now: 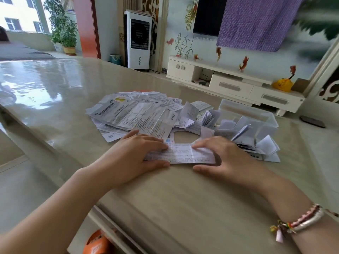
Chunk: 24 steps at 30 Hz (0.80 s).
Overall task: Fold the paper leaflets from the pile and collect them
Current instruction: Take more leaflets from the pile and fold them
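Both hands lie flat on one leaflet [180,155] at the table's [165,208] near edge: my left hand [135,154] pins its left end with straight fingers, my right hand [224,155] spreads over the right end, fingertips at a crease, probably to sharpen the fold. Unfolded pile [135,114] lies just beyond (within reach); folded ones fill the clear box [256,118] on the right.

Bright daylight, wide-angle view with soft, warped edges

Light pours from the window [22,17] at ten o'clock and throws a pale, washed-out glare across the glossy table [45,79] toward nine o'clock. Shadows under the hands are faint. Straight lines bow near the borders, and the plant [319,19] at one o'clock is smeared and out of focus.
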Motion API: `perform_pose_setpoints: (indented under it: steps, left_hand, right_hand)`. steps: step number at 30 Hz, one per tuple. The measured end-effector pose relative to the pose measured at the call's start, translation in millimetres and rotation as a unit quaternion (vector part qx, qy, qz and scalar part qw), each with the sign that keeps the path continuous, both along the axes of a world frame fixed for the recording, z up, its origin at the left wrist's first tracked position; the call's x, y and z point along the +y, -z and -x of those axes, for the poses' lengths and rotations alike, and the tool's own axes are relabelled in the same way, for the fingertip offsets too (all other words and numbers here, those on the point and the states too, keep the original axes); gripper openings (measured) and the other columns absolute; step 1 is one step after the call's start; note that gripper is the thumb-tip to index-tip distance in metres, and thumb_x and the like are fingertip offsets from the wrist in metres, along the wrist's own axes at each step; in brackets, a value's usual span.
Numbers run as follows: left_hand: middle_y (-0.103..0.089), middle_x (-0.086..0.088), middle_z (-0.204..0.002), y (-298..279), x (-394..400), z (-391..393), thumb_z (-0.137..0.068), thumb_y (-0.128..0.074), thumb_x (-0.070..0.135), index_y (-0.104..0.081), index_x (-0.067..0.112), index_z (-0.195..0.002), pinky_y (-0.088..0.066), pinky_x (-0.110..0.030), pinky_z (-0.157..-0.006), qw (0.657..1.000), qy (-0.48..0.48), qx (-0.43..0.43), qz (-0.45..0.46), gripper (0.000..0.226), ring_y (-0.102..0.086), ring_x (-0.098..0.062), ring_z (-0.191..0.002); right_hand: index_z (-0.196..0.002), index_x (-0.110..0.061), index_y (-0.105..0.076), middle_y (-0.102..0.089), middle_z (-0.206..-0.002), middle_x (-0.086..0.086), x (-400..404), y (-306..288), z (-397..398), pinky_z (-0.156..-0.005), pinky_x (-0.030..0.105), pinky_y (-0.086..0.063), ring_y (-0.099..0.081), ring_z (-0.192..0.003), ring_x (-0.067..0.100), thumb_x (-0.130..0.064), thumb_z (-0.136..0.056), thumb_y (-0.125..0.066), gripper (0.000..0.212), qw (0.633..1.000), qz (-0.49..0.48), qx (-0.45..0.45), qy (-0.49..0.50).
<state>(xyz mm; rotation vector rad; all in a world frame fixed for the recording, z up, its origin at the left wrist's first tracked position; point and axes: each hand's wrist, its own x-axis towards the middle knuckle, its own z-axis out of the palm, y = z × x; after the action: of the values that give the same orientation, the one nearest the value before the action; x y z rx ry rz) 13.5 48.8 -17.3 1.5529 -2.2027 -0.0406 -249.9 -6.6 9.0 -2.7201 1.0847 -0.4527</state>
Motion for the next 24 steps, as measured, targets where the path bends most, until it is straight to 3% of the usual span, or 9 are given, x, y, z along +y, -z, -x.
perform_pose_setpoints:
  steps: [2,5,8,10,13,17,20,24]
  left_hand:
    - [-0.06,0.024,-0.126,-2.6,-0.4,-1.5,-0.075,-0.028,0.082,-0.065,0.04,-0.118,-0.014,-0.022,-0.114,1.0,0.012,-0.001,0.018,0.07,-0.048,0.005,-0.122]
    - [-0.065,0.017,-0.118,-6.6,1.8,-2.9,-0.091,-0.036,0.063,-0.072,0.036,-0.107,-0.034,-0.03,-0.105,0.995,0.035,-0.009,0.098,0.048,-0.055,-0.007,-0.113]
    - [-0.058,0.01,-0.098,-12.7,5.9,1.0,-0.092,-0.044,0.05,-0.073,0.031,-0.1,-0.042,-0.03,-0.085,0.98,-0.004,-0.001,0.197,0.036,-0.048,-0.016,-0.092]
    - [-0.045,0.015,-0.076,-15.9,7.5,3.6,-0.091,-0.046,0.046,-0.073,0.03,-0.101,-0.042,-0.026,-0.074,0.973,-0.035,0.016,0.228,0.033,-0.043,-0.009,-0.078]
    - [-0.046,0.018,-0.061,-17.4,12.1,8.7,-0.087,-0.046,0.054,-0.067,0.035,-0.114,-0.035,-0.009,-0.064,0.978,-0.066,0.068,0.184,0.039,-0.045,0.0,-0.065]
    - [-0.066,0.02,-0.09,-17.9,15.6,16.9,-0.076,-0.063,0.063,-0.062,0.037,-0.104,-0.051,-0.028,-0.079,0.977,-0.027,0.199,0.071,0.038,-0.063,0.002,-0.089]
    - [-0.068,0.017,-0.086,-22.4,17.6,21.2,-0.069,-0.08,0.048,-0.065,0.029,-0.084,-0.048,-0.023,-0.082,0.96,-0.017,0.273,0.068,0.028,-0.064,-0.001,-0.088]
    - [-0.069,0.007,-0.078,-21.4,20.2,26.2,-0.069,-0.085,0.029,-0.069,0.023,-0.072,-0.05,-0.029,-0.083,0.933,0.002,0.358,0.028,0.017,-0.065,-0.008,-0.079]
  right_hand:
    - [-0.121,-0.033,-0.059,-0.055,-0.114,-0.028,-1.4,1.2,1.0,-0.089,0.02,-0.038,-0.043,-0.099,-0.019,-0.053,-0.08,-0.061,0.046,1.0,0.023,0.006,-0.011]
    - [-0.112,-0.029,-0.065,-0.066,-0.107,-0.02,0.1,0.7,-0.4,-0.089,0.026,-0.044,-0.054,-0.098,-0.005,-0.03,-0.08,-0.061,0.032,0.998,0.055,-0.025,-0.018]
    - [-0.093,-0.031,-0.068,-0.067,-0.085,-0.013,7.7,-4.0,-4.5,-0.079,0.028,-0.046,-0.058,-0.085,0.008,-0.027,-0.087,-0.058,0.012,0.994,0.046,-0.093,-0.026]
    - [-0.081,-0.023,-0.065,-0.064,-0.078,-0.007,10.5,-4.5,-6.6,-0.075,0.033,-0.045,-0.057,-0.08,0.013,-0.031,-0.092,-0.056,0.016,0.99,0.029,-0.133,-0.029]
    - [-0.096,-0.023,-0.07,-0.065,-0.083,-0.003,11.5,-3.3,-8.9,-0.076,0.033,-0.045,-0.06,-0.082,0.013,-0.035,-0.094,-0.056,0.018,0.986,0.006,-0.166,-0.029]
    - [-0.099,-0.037,-0.069,-0.065,-0.092,-0.026,15.0,-3.4,-14.6,-0.076,0.022,-0.045,-0.059,-0.086,0.011,-0.033,-0.093,-0.057,0.014,0.982,0.002,-0.181,-0.061]
    - [-0.106,-0.032,-0.071,-0.067,-0.1,-0.023,13.1,-3.7,-15.5,-0.08,0.021,-0.044,-0.057,-0.096,0.012,-0.028,-0.088,-0.065,0.019,0.979,0.002,-0.192,-0.066]
    - [-0.106,-0.033,-0.071,-0.067,-0.109,-0.019,13.8,-4.8,-18.1,-0.088,0.02,-0.043,-0.054,-0.111,0.009,-0.021,-0.079,-0.077,0.03,0.97,-0.018,-0.237,-0.055]
